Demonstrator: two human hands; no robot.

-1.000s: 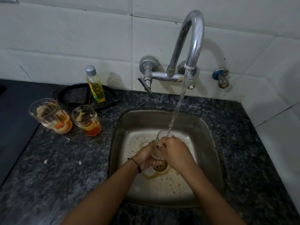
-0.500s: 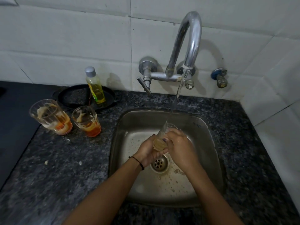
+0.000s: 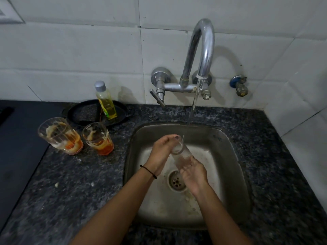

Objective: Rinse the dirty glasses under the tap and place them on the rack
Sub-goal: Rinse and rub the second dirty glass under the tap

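White tiled wall, speckled dark granite counter. Over the steel sink I am tilting the clear tumbler, now emptied of orange dregs; my right hand is gripping its base, my left hand rubbing its rim under the chrome tap. Two dirty glasses are waiting. Yellow bottle's label is unreadable.

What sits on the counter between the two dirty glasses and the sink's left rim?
Nothing: in the head view, bare counter separates the dirty glasses from the sink.
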